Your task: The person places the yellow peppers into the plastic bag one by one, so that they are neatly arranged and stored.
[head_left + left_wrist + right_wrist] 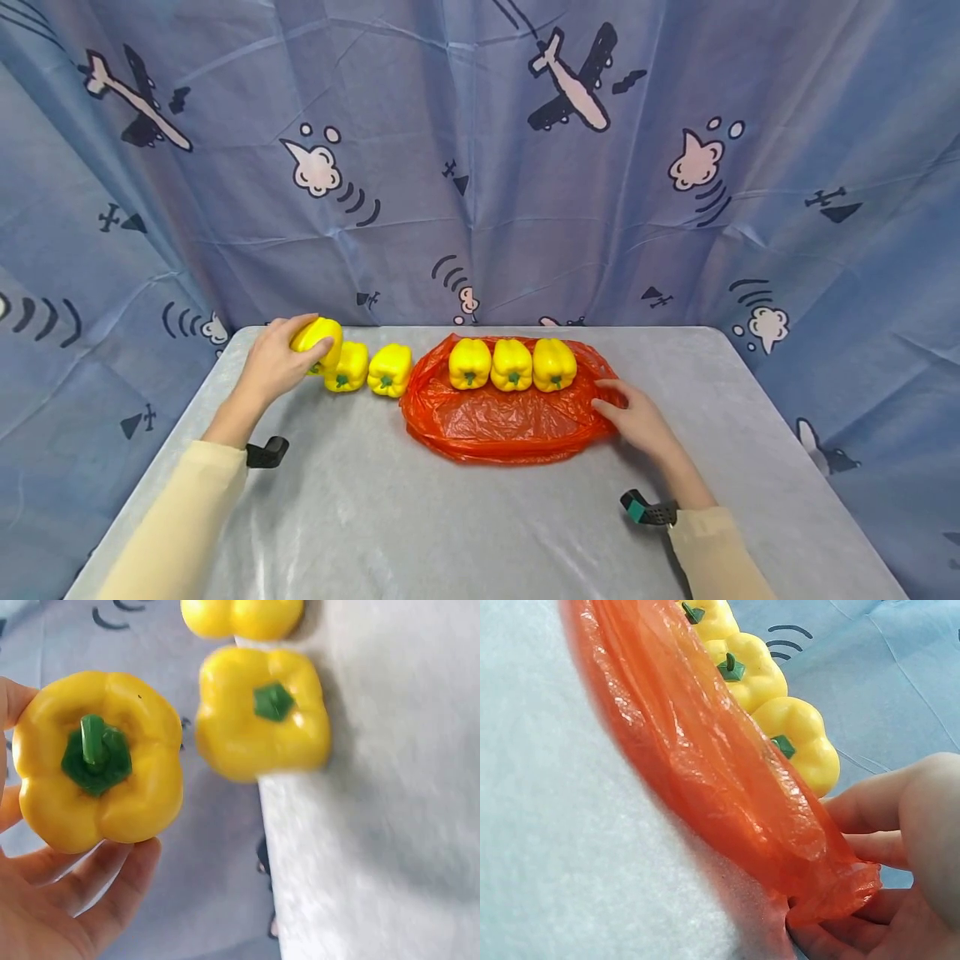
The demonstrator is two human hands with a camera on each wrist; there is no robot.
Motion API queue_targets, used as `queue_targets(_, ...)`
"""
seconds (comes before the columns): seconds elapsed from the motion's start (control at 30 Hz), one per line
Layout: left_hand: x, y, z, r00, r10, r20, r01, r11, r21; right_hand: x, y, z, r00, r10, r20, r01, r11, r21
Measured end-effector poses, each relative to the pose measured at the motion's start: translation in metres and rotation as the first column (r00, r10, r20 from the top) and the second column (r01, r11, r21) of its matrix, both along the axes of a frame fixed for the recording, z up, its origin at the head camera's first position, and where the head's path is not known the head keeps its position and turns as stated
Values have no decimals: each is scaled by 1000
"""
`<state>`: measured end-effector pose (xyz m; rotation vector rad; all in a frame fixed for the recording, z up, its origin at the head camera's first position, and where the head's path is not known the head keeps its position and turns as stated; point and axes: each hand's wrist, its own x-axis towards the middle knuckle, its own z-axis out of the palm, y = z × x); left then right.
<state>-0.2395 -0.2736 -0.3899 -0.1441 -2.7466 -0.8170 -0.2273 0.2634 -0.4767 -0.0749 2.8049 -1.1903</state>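
My left hand (273, 362) grips a yellow bell pepper (327, 333) at the left end of the row, its fingers and thumb around the sides. In the left wrist view the green stem of this pepper (150, 780) faces the camera. Right beside it stand two more yellow bell peppers, a nearer one (349, 363) and another (390, 368) touching the bag's left edge. A red plastic bag (487, 425) lies spread wide, with three peppers (512, 362) side by side in it. At the bag's right edge, my right hand (637, 421) holds the bunched rim (836, 892) between fingers and thumb.
A grey-white cloth covers the table (420, 525). Behind its back edge hangs a blue curtain (420, 150) printed with airplanes and clouds. A dark camera mount (267, 452) sits on the left wrist, and another (648, 508) on the right.
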Motion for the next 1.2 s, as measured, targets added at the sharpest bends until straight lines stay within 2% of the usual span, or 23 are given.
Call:
queue_targets(0.3, 9, 34, 7, 998, -30, -48, 31, 999, 34, 1, -1, 0, 1000, -2, 15, 2, 1000, -10)
queue_targets(0.7, 19, 72, 10, 994, -78, -76, 82, 995, 55, 2, 0, 3, 999, 17, -43, -19, 999, -36)
queue_targets(1.2, 28, 116, -1, 992, -113, -64, 119, 988, 98, 3, 0, 2, 999, 18, -45, -19, 999, -29)
